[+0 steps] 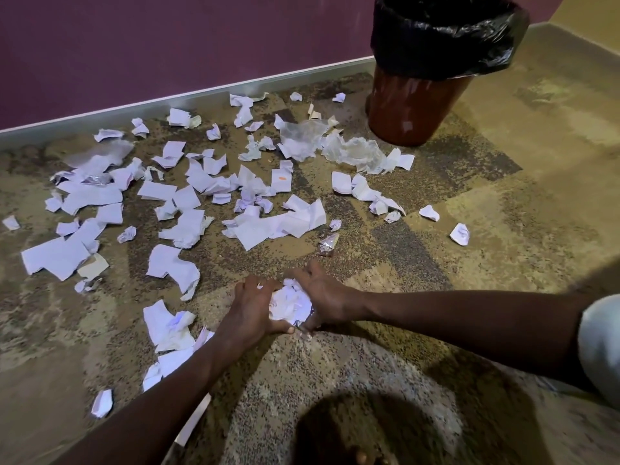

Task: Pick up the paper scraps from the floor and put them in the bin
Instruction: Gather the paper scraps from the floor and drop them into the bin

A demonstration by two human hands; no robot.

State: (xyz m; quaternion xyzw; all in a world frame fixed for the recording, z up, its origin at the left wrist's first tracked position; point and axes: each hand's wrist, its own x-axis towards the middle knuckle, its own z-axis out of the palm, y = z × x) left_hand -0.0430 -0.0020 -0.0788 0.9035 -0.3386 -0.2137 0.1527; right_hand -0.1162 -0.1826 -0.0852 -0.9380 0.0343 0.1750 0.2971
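Note:
Low over the carpet, my left hand (250, 310) and my right hand (323, 297) cup a crumpled bunch of white paper scraps (290, 303) between them, fingers curled round its sides. Several more torn and crumpled white scraps (188, 226) lie spread over the floor ahead and to the left. A small foil wrapper (327, 245) lies just beyond my right hand. The bin (416, 109), reddish-brown with a black liner (446, 38) folded over its rim, stands at the upper right, about an arm's length beyond my hands.
A purple wall with a pale skirting board (188, 95) runs along the far side. Crumpled clear plastic (355, 154) lies beside the bin's foot. The patterned carpet (503, 229) to the right holds only a few stray scraps. My knee (600, 347) shows at the right edge.

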